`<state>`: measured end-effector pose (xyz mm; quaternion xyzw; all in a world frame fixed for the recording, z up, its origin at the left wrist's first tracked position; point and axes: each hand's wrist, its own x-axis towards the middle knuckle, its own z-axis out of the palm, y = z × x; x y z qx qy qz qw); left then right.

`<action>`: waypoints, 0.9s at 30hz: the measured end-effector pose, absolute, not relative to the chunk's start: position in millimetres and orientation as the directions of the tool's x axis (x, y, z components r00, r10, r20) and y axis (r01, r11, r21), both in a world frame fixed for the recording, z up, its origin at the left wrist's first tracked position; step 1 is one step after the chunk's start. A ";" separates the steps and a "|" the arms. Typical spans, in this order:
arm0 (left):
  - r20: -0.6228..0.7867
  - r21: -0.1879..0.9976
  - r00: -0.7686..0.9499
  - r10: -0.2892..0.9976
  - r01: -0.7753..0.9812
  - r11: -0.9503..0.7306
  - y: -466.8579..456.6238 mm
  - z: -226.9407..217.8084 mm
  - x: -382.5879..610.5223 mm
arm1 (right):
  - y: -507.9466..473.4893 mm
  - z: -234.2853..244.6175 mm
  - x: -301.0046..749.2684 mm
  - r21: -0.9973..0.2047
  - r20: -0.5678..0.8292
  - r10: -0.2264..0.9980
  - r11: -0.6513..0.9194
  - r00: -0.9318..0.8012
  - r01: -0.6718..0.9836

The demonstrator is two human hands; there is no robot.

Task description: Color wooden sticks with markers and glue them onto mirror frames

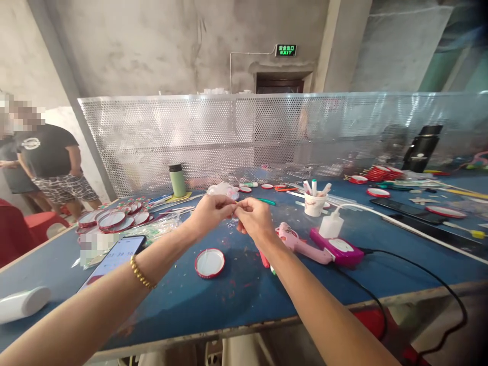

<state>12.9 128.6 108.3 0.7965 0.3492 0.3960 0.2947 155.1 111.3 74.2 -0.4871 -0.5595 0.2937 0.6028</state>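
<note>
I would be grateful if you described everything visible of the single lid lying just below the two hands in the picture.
The lid is round and shallow, with a red rim around a whitish, slightly shiny inside. It looks like coated metal. It lies flat, inside facing up, on the blue table, nearer the person than the left hand and right hand. It rests on the table; neither hand touches it.

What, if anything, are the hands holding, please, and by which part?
It cannot be told: the left hand and right hand meet, and anything pinched there is hidden.
</note>
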 end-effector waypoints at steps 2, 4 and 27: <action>0.426 0.835 0.372 0.825 0.189 -0.517 118.7 103.8 9.0 | 106.5 72.9 151.7 -0.908 0.409 0.899 0.384 0.157 0.171; 0.415 0.880 0.306 0.857 0.102 -0.463 113.7 98.6 5.3 | 100.7 72.1 148.6 -0.893 0.439 0.893 0.423 0.095 0.150; 0.174 0.981 0.585 0.793 -0.175 -0.086 92.7 74.0 -27.7 | 85.4 67.6 138.6 -0.916 0.399 0.911 0.402 -0.098 0.007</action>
